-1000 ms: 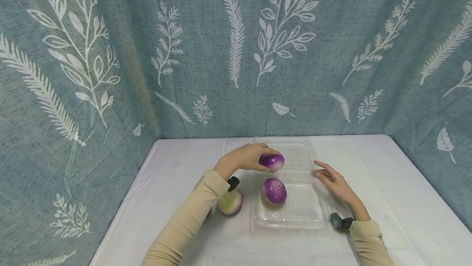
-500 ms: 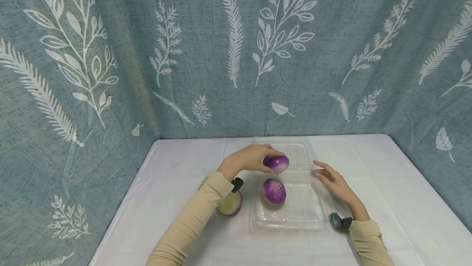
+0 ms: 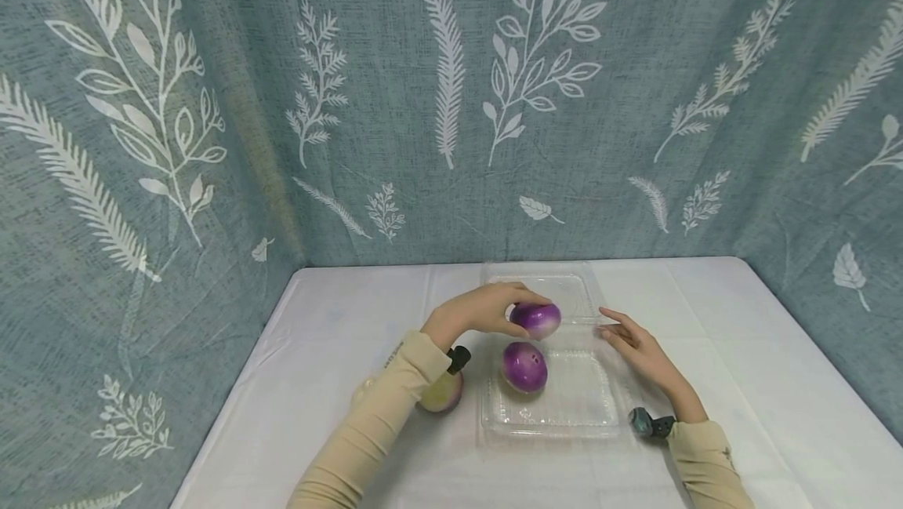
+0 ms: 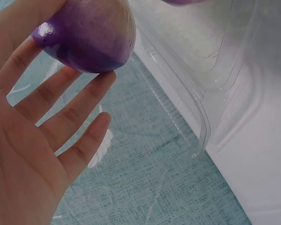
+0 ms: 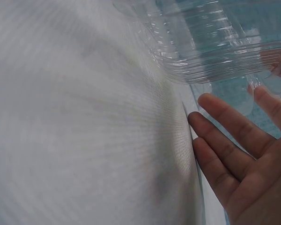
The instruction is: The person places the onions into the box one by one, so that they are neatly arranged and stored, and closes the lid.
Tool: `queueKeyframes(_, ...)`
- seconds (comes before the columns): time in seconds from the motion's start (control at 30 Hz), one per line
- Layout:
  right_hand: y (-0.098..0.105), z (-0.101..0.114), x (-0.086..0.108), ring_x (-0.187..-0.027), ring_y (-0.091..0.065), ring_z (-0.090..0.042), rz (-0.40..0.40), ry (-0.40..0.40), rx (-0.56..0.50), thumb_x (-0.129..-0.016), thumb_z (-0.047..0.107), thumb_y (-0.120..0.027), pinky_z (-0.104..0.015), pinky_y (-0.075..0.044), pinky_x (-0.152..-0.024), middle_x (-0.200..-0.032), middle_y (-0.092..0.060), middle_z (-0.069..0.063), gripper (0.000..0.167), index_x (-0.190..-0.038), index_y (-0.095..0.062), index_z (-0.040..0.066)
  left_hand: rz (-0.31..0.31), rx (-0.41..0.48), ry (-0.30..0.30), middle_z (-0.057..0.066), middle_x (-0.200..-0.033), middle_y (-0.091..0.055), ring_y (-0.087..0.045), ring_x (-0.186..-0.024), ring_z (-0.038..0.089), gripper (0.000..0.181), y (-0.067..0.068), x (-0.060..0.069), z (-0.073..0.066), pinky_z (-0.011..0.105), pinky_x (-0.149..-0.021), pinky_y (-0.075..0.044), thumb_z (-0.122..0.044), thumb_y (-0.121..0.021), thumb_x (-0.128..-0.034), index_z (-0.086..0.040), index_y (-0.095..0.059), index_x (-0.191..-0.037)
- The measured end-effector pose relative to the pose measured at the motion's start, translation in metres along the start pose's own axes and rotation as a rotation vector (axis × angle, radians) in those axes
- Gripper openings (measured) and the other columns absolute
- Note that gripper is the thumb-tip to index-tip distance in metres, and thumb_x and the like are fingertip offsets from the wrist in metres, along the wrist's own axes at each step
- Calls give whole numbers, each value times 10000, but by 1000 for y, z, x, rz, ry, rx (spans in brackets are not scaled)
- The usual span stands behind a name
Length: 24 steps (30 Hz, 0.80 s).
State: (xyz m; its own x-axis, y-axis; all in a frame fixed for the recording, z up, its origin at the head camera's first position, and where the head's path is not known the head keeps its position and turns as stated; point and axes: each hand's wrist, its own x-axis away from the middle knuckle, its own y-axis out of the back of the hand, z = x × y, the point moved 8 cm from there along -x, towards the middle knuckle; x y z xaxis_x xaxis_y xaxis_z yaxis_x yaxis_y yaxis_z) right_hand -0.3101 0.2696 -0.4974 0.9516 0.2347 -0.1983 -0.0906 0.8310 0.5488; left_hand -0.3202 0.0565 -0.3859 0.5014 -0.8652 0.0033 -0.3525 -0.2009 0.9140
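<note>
My left hand [image 3: 487, 308] grips a glossy purple-and-white turnip [image 3: 539, 321] between thumb and fingers, above the hinge side of an open clear plastic clamshell box [image 3: 550, 432]. In the left wrist view, the same turnip [image 4: 96, 35] touches the fingertips. A second purple turnip [image 3: 525, 367] sits in the left part of the box's near half. At the box's right edge, my right hand [image 3: 642, 352] rests with relaxed fingers. The right wrist view shows those fingers [image 5: 234, 126] beside the clear box wall [image 5: 210, 65]; whether they touch it, I cannot tell.
A pale turnip with a purple edge [image 3: 443, 393] lies left of the box, partly behind the left wrist. Another pale thing [image 3: 363, 391] shows behind the left sleeve. The clear lid half [image 3: 564, 289] lies open toward the back. A patterned curtain [image 3: 451, 211] borders the white table.
My left hand has carried its turnip slightly right and nearer. A pale thing behind the left sleeve has come into view. The right hand has stayed put.
</note>
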Motion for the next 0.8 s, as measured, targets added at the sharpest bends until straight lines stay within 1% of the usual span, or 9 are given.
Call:
queueKeyframes(0.07,0,0,0,-1072,-592,-140,-1,3,-3,-972,206,-488,-225,-471,-874,-1197,-599,-198,476,-1410,-367,63,3,1,-2,7,-1259,-563,-520,-1112,115,572,-1,0,-1,270,-956,-441,-245,-704,-827,-175,-490,-1353)
queueKeyframes(0.1,0,0,-1,-1066,-591,-119,-3,7,-3,-971,206,-490,-220,-472,-872,-1194,-600,-200,475,-1406,-371,58,5,4,-3,10,-1260,-562,-521,-1110,114,571,-1,-1,-2,267,-946,-448,-248,-703,-828,-177,-490,-1354)
queueKeyframes(0.17,1,0,-1,-1068,-594,-141,-6,10,-4,-970,210,-492,-215,-472,-869,-1188,-604,-201,473,-1402,-377,55,6,11,-8,17,-1262,-559,-521,-1107,116,573,-2,-1,-4,275,-926,-461,-253,-704,-827,-180,-491,-1353)
queueKeyframes(0.27,1,1,-1,-1068,-590,-133,-6,9,-10,-971,223,-489,-188,-463,-867,-1185,-607,-198,468,-1399,-384,66,3,20,-12,15,-1264,-558,-522,-1104,111,571,-3,-2,-6,259,-904,-470,-255,-704,-825,-191,-492,-1352)
queueKeyframes(0.33,1,0,0,-1061,-589,-110,-10,4,-9,-970,231,-493,-186,-464,-864,-1181,-610,-196,467,-1396,-390,72,1,16,-16,6,-1259,-560,-521,-1105,102,571,-4,-2,-7,227,-906,-456,-260,-703,-826,-199,-491,-1353)
queueKeyframes(0.5,1,-1,2,-1057,-588,-103,-17,-12,2,-967,264,-495,-249,-485,-873,-1180,-613,-187,478,-1395,-393,75,-1,14,-16,-5,-1243,-565,-525,-1090,85,570,-6,-4,-9,190,-891,-445,-271,-703,-826,-210,-492,-1353)
queueKeyframes(0.63,1,-1,2,-1060,-586,-106,-14,-14,2,-969,265,-492,-253,-483,-878,-1185,-612,-175,479,-1399,-388,83,-4,22,-20,-10,-1240,-567,-525,-1080,78,568,-9,-6,-9,209,-883,-459,-276,-700,-828,-213,-492,-1353)
queueKeyframes(0.77,1,0,1,-1068,-598,-168,-13,-2,11,-974,258,-480,-283,-491,-880,-1182,-611,-186,473,-1403,-380,84,0,19,-25,-16,-1253,-561,-519,-1101,80,574,-11,-9,-9,237,-912,-462,-282,-695,-832,-219,-481,-1360)
queueKeyframes(0.8,1,0,1,-1068,-600,-186,-17,-10,6,-972,265,-486,-293,-493,-881,-1180,-614,-179,473,-1401,-386,93,2,14,-23,-20,-1256,-559,-517,-1107,78,576,-12,-9,-10,229,-917,-457,-285,-694,-832,-225,-478,-1362)
